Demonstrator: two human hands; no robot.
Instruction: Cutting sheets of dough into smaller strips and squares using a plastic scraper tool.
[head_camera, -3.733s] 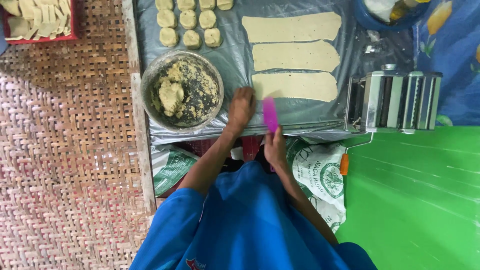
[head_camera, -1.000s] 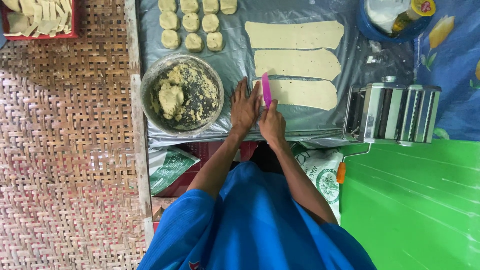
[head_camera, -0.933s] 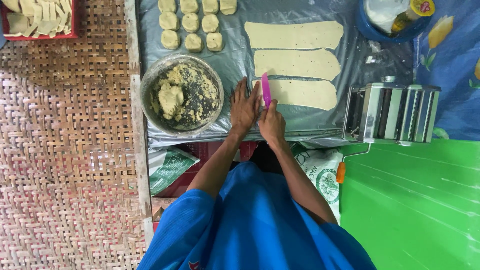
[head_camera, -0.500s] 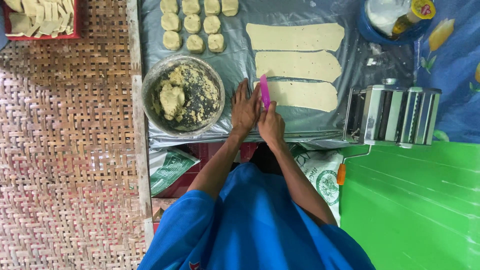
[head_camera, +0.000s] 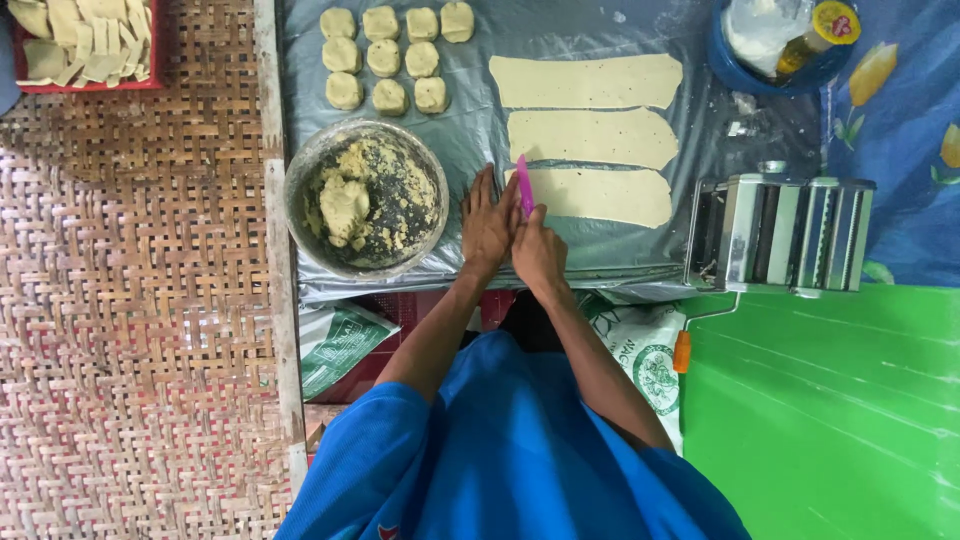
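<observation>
Holding a pink cutter (head_camera: 524, 186) upright on its edge, the right hand (head_camera: 540, 255) is closed around the tool's lower end, blade set at the left end of the nearest dough strip (head_camera: 598, 196). This strip lies toward the near edge of the desk (head_camera: 480, 130), which is covered in grey plastic sheeting, presumably to keep dough from sticking. The left hand (head_camera: 487, 222) lies flat and open, fingers together, just beside the blade on its left, apparently bracing the sheeting or guiding the cut. Two further strips (head_camera: 590, 110) lie parallel beyond the first, apart from one another, so each can be worked singly. Ten small dough portions (head_camera: 392, 55) sit in rows toward the far left corner. A metal bowl of crumbly mix (head_camera: 367, 198) stands at the near left, within the left hand's reach. A hand-cranked dough roller (head_camera: 780, 232) stands at the near right edge, next to the strip ends.
</observation>
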